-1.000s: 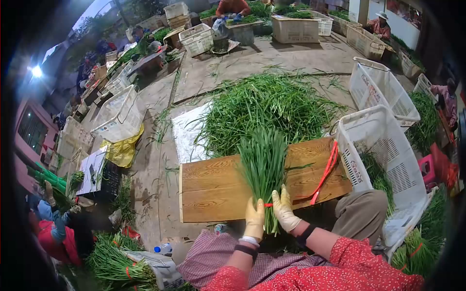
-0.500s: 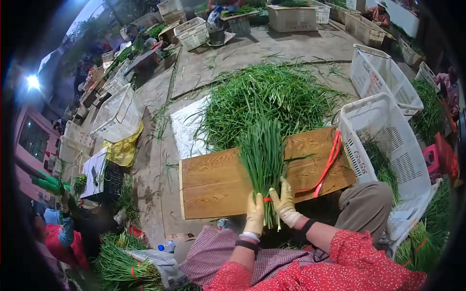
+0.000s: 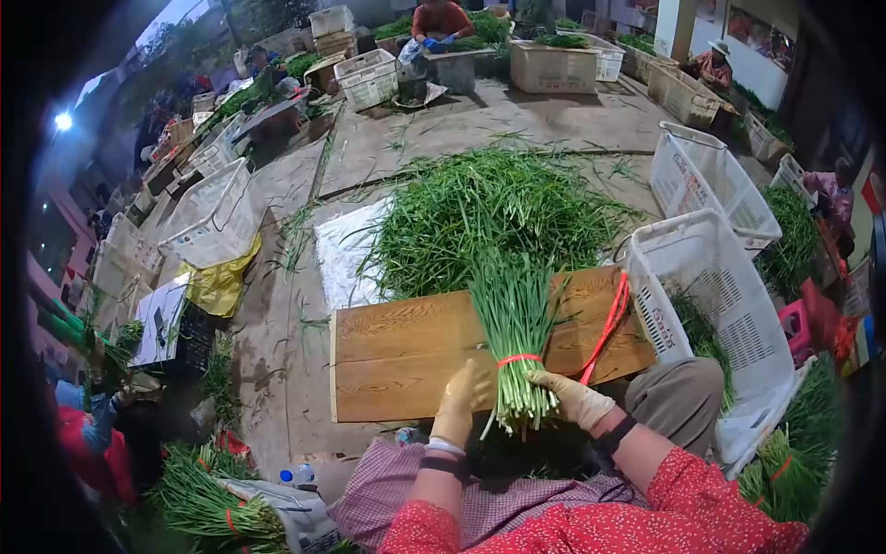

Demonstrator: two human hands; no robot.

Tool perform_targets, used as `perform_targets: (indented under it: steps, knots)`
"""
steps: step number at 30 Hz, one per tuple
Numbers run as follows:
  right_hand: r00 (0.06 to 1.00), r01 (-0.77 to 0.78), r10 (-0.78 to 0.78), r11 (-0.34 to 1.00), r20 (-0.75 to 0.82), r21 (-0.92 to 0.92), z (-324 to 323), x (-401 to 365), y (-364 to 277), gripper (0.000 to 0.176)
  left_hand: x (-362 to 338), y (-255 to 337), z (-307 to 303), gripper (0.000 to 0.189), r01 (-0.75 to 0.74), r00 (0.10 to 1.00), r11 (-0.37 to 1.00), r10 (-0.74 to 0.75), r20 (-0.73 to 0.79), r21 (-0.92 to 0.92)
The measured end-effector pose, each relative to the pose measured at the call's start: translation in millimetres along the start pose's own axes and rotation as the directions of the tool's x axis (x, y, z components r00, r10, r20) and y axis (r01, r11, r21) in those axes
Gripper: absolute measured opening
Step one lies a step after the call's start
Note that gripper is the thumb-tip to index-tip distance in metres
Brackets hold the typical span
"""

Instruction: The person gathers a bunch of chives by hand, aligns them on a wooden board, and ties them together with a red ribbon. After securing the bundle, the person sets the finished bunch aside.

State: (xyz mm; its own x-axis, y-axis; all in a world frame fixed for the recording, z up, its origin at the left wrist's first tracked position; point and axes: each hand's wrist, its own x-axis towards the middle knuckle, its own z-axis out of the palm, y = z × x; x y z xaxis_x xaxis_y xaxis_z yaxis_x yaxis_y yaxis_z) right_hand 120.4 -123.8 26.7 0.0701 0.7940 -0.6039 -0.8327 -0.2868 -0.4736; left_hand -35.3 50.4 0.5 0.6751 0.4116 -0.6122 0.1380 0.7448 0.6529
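Note:
A bundle of garlic chives (image 3: 513,305) lies across the near edge of the wooden board (image 3: 397,360). A red band (image 3: 520,359) circles it above the pale stem ends, which point toward me. My gloved right hand (image 3: 572,397) grips the stems from the right, just below the band. To the left, my gloved left hand (image 3: 464,397) is off the bundle, its fingers raised and a little apart, holding nothing. Loose red bands (image 3: 607,328) lie on the board's right part. Beyond the board spreads a big heap of loose chives (image 3: 498,212).
A white plastic crate (image 3: 660,314) with greens in it stands at the board's right, another crate (image 3: 711,180) behind it. Banded bundles (image 3: 231,517) lie at lower left near a bottle (image 3: 297,475). A white sheet (image 3: 351,254) sticks out under the heap. Other people work around.
My left hand has come off the bundle and moved left. The stem ends have been lifted and now show above the board's near edge, with my right hand still on them. The view has shifted slightly.

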Motion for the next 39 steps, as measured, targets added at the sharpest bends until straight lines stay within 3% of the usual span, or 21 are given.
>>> perform_targets:
  steps: [2,4,6,9,11,14,15,16,18,21,22,23,24,25,27,28,29,31,33,35,39]
  knots:
    - [0.999,-0.034,0.034,0.999,-0.022,0.003,12.3,-14.0,-5.1,0.043,-3.2,-1.8,9.3,0.066,0.170,0.974,0.978,-0.148,0.170,-0.121]
    - [0.996,-0.067,0.068,0.997,0.053,-0.028,3.5,-11.0,4.9,0.045,-50.7,1.1,49.2,0.070,0.129,0.964,0.936,-0.039,0.264,-0.329]
    - [0.995,-0.093,0.087,0.980,-0.044,-0.173,26.6,-23.5,6.4,0.045,-70.6,8.6,57.8,0.074,0.103,0.971,0.969,-0.049,0.232,-0.226]
    - [0.981,-0.172,0.191,0.927,0.024,-0.332,34.1,-38.3,20.0,0.050,-37.0,-12.0,26.6,0.076,0.385,0.860,0.848,-0.185,0.476,-0.365]
    - [0.919,-0.233,0.392,0.600,0.027,-0.765,28.7,-62.6,6.7,0.046,-57.6,3.1,43.6,0.075,0.314,0.925,0.804,-0.140,0.352,-0.505]
    - [0.995,-0.067,-0.046,0.313,-0.086,-0.947,84.8,-127.7,-17.1,0.038,-54.5,3.6,35.8,0.076,0.318,0.888,0.818,-0.080,0.452,-0.479]
    - [0.960,-0.002,-0.272,0.251,-0.073,-0.968,84.4,-134.4,-16.2,0.033,-51.3,-0.7,31.5,0.074,0.318,0.872,0.829,-0.064,0.486,-0.460]
    - [0.821,0.172,-0.544,-0.053,0.173,-0.984,82.3,-135.9,-16.1,0.025,-46.8,-4.1,27.4,0.072,0.316,0.852,0.842,-0.049,0.521,-0.438]
    - [0.647,0.305,-0.647,-0.264,0.403,-0.915,95.9,-132.2,-21.8,0.031,-32.2,-11.9,16.0,0.068,0.782,0.624,0.074,-0.095,0.776,-0.619]
    - [0.503,0.277,-0.559,-0.618,0.659,-0.736,116.0,-122.1,-16.2,0.042,-57.6,-4.2,29.6,0.063,0.796,0.559,-0.372,0.147,0.816,-0.478]
    - [0.529,0.313,-0.514,-0.621,0.675,-0.718,112.6,-110.8,-13.0,0.036,-62.5,-3.0,32.1,0.063,0.810,0.570,-0.282,0.173,0.803,-0.514]
    - [0.536,0.345,-0.518,-0.586,0.666,-0.733,104.5,-103.8,-7.9,0.033,-55.1,-5.1,29.7,0.063,0.630,0.657,0.431,0.147,0.739,-0.646]
    - [0.542,0.377,-0.521,-0.550,0.659,-0.745,96.5,-97.8,-2.1,0.029,-47.8,-7.3,27.3,0.062,0.159,0.736,0.926,0.120,0.666,-0.343]
    - [0.546,0.412,-0.521,-0.515,0.656,-0.752,98.8,-96.4,-3.2,0.025,-51.5,-3.3,30.5,0.062,0.150,0.761,0.916,0.133,0.635,-0.372]
    - [0.678,0.706,-0.380,0.098,0.629,-0.702,102.3,-104.9,-8.6,0.009,-64.6,-1.6,35.6,0.062,0.141,0.814,0.893,0.141,0.564,-0.428]
    - [0.786,0.617,-0.254,0.278,0.563,-0.736,106.5,-115.3,-15.1,0.010,-66.3,4.7,34.7,0.063,0.624,0.718,0.312,0.131,0.683,-0.716]
    - [0.860,0.492,-0.105,0.433,0.499,-0.756,109.2,-126.3,-22.2,0.011,-67.9,10.9,33.8,0.063,0.736,0.606,-0.458,0.117,0.787,-0.499]
    - [0.839,0.522,-0.373,0.347,0.396,-0.779,111.9,-135.5,-30.2,0.016,-60.8,11.8,33.4,0.063,0.626,0.664,-0.606,0.083,0.743,-0.491]
    - [0.600,0.595,-0.612,-0.089,0.516,-0.798,116.9,-128.9,-36.4,0.028,-50.5,6.9,32.2,0.062,0.654,0.749,-0.135,-0.023,0.662,-0.744]
    - [0.439,0.536,-0.592,-0.431,0.676,-0.726,123.2,-106.3,-36.3,0.038,-43.4,6.3,36.1,0.060,0.209,0.874,0.886,0.021,0.485,-0.414]
    - [0.674,0.460,-0.339,-0.502,0.656,-0.733,93.4,-79.2,-4.4,0.017,-37.1,5.4,39.0,0.056,0.048,0.965,0.960,0.027,0.260,-0.277]
